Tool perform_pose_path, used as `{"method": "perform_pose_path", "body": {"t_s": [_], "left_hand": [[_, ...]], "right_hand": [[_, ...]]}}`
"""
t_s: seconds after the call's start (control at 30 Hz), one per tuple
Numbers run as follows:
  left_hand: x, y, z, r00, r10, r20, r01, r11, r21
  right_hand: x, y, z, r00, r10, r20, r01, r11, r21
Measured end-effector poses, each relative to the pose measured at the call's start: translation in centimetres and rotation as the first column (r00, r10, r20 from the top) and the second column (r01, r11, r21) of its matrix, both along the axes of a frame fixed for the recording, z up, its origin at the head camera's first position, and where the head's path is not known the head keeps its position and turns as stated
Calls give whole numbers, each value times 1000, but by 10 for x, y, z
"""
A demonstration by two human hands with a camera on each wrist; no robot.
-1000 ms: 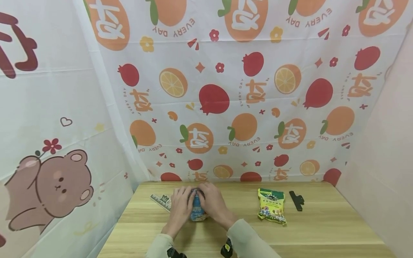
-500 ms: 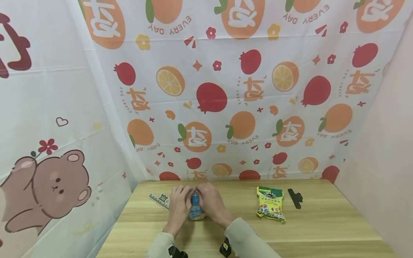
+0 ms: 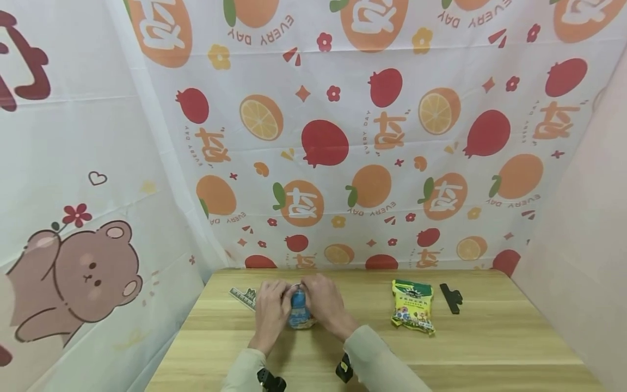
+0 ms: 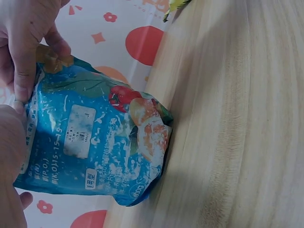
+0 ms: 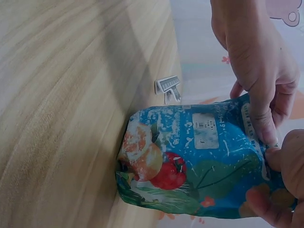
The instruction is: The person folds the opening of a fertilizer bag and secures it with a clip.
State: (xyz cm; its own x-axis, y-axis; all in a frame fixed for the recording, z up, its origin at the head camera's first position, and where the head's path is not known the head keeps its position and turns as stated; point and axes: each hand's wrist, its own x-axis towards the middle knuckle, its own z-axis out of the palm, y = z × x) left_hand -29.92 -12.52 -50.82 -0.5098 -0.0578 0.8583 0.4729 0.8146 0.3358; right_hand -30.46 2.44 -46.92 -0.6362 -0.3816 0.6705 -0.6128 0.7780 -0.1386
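Note:
A blue fertilizer bag (image 3: 301,311), printed with a tomato, citrus and leafy vegetables, stands upright on the wooden table between both hands. My left hand (image 3: 272,307) pinches its top edge on the left side. From the right, my right hand (image 3: 325,305) grips the same edge. In the left wrist view the right hand's fingers (image 4: 23,76) press on the top seam, close to the left thumb. The right wrist view shows the bag's printed front (image 5: 190,161) creased and scuffed, with the thumbs (image 5: 266,130) almost meeting at the upper edge. Parts of that edge are hidden by fingers.
A clip with a piano-key pattern (image 3: 242,298) lies left of the hands, partly behind the left one. To the right are a yellow and green packet (image 3: 413,306) and a black clip (image 3: 451,298). Fruit-printed cloth (image 3: 323,141) hangs behind the table (image 3: 392,354).
Both hands stay at the bag's top and their fingers shift slightly along the edge. The head view moves a little. The packet and clips lie where they were.

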Motion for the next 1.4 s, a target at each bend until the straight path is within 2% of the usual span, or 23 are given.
{"method": "perform_pose_path", "body": {"t_s": [0.27,0.57,0.8,1.0,1.23,1.4], "left_hand": [[-2,1,4,999,-3,45,4,1000,-25],[-4,-12,8,992,-12,126,12,1000,2],[-6,-21,12,992,-74,103,79,996,-47],[-3,-27,13,989,-127,72,135,985,-109],[-3,-33,11,989,-129,72,138,980,-144],[-5,-35,10,990,-120,69,130,977,-168]], "right_hand": [[-4,6,4,998,-62,-8,62,997,48],[-5,8,3,1000,-15,-13,16,999,48],[-5,13,4,1000,11,-2,-10,999,42],[-3,12,3,1000,20,-7,-20,998,57],[-4,14,1,999,33,5,-33,998,44],[-7,21,1,996,80,34,-80,997,15]]}}
